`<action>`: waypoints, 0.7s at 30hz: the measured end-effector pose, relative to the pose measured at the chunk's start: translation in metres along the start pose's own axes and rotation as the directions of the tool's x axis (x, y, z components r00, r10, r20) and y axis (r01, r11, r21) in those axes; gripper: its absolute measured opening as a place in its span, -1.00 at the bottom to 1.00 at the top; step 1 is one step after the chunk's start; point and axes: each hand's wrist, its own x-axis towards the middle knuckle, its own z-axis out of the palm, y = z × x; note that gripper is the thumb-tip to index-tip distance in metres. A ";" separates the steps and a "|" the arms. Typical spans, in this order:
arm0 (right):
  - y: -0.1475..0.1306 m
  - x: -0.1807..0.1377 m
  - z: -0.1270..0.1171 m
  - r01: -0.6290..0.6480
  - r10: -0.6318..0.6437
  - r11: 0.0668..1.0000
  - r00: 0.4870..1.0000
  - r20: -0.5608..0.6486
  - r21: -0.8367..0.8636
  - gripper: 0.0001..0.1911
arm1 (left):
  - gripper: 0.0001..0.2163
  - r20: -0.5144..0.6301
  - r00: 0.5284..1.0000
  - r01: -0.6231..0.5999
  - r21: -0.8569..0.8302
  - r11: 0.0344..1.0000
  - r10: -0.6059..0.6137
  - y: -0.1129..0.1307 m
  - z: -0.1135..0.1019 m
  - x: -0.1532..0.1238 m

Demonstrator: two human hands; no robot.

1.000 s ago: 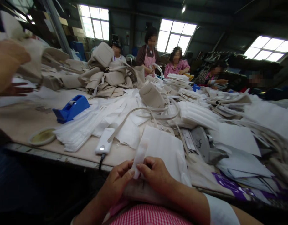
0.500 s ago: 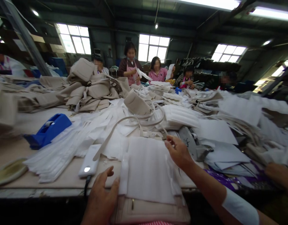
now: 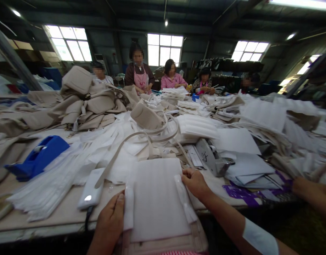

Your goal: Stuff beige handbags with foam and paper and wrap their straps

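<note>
A beige bag (image 3: 198, 238) lies at the table's front edge, with a white foam sheet (image 3: 156, 198) over most of it. White foam strips run along both sides, a left strip (image 3: 128, 205) and a right strip (image 3: 184, 200). My left hand (image 3: 110, 217) is closed at the left edge, thumb beside the left strip, its fingertips partly hidden. My right hand (image 3: 196, 182) pinches the upper end of the right strip at the bag's side. Just left of my left hand sits a white device (image 3: 91, 189) with a black cable.
A blue tape dispenser (image 3: 38, 157) stands left, beside stacked white foam strips (image 3: 50, 191). A grey tape dispenser (image 3: 213, 159) and white sheets (image 3: 250, 170) are to the right. Beige bags (image 3: 99, 102) pile up behind. Another person's arm (image 3: 309, 189) reaches in at right; several people sit or stand across.
My left hand has closed in on the left edge of the bag. My right hand has come down to the right strip and pinches it. The view has shifted rightward.
</note>
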 end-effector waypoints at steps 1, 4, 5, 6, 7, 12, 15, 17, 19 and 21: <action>0.003 0.000 0.002 -0.010 0.011 1.000 1.000 0.019 -0.017 -0.78 | -0.60 0.030 0.999 0.046 -0.013 0.999 -0.046 -0.003 -0.003 -0.002; 0.011 0.000 0.005 -0.012 0.014 0.999 0.999 0.048 -0.043 -0.76 | -0.61 0.182 0.970 0.185 -0.133 0.974 -0.160 -0.010 -0.010 -0.009; 0.013 -0.001 0.005 -0.008 0.011 0.998 0.999 0.053 -0.057 -0.75 | -0.61 0.227 0.958 0.219 -0.188 0.957 -0.175 -0.012 -0.012 -0.012; 0.014 -0.001 0.004 0.000 0.004 0.997 0.998 0.058 -0.081 -0.74 | -0.61 0.258 0.950 0.242 -0.241 0.940 -0.178 -0.012 -0.013 -0.015; 0.015 -0.001 0.004 0.013 -0.005 0.993 0.998 0.064 -0.115 -0.74 | -0.63 0.277 0.945 0.256 -0.284 0.924 -0.176 -0.013 -0.014 -0.018; 0.014 -0.004 0.002 0.113 -0.081 0.963 0.987 0.136 -0.246 -0.76 | -0.78 0.330 0.928 0.266 -0.257 0.929 -0.174 -0.014 -0.018 -0.028; 0.010 -0.008 0.001 0.164 -0.102 0.934 0.974 0.201 -0.319 -0.76 | -0.79 0.312 0.939 0.185 -0.107 0.977 -0.143 -0.012 -0.022 -0.029; 0.004 -0.005 -0.003 0.213 -0.109 0.894 0.957 0.269 -0.394 -0.76 | -0.78 0.293 0.949 0.123 -0.005 0.992 -0.116 -0.011 -0.024 -0.026; -0.006 0.004 -0.011 0.272 -0.118 0.842 0.936 0.333 -0.466 -0.75 | -0.77 0.291 0.952 0.082 0.059 0.995 -0.096 -0.012 -0.024 -0.022; -0.021 0.021 -0.020 0.317 -0.161 0.805 0.931 0.329 -0.502 -0.72 | -0.77 0.307 0.948 0.059 0.079 0.995 -0.081 -0.015 -0.024 -0.018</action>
